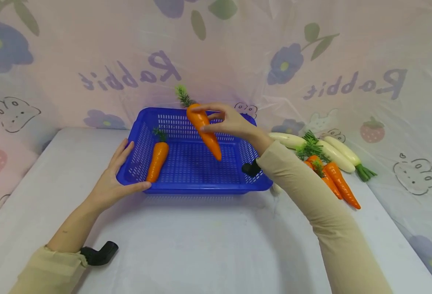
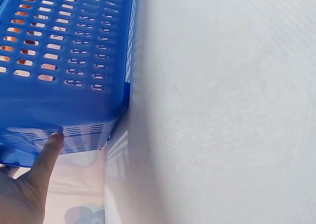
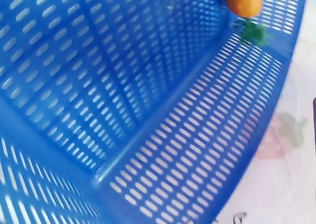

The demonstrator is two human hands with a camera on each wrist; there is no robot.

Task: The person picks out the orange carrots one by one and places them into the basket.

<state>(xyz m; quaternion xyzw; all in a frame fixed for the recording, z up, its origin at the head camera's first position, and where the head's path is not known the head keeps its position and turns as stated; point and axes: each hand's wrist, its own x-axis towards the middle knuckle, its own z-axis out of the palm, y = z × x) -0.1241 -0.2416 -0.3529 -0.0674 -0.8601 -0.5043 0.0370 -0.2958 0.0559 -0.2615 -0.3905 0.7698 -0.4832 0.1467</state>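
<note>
My right hand [image 1: 228, 122] pinches an orange carrot [image 1: 211, 141] with green leaves between thumb and fingers. That carrot is tilted over a blue plastic basket [image 1: 193, 190], leafy end up and tip pointing down to the right. Inside the basket, near its left end, lies another carrot [image 1: 158, 159], leaves towards the back wall. My left hand [image 1: 109, 181] grips the basket's front left corner, thumb on the front rim and fingers along the left side. In the left wrist view a finger [image 2: 48, 157] lies against the slotted outer wall. My right hand is out of the right wrist view.
Right of the basket, several white radishes [image 1: 335, 155] and a few carrots [image 1: 342, 185] lie in a pile on the white table [image 1: 201, 245]. Behind the basket rises a printed cloth [image 1: 216, 53] with flowers and rabbits. My right forearm passes over the basket's right end.
</note>
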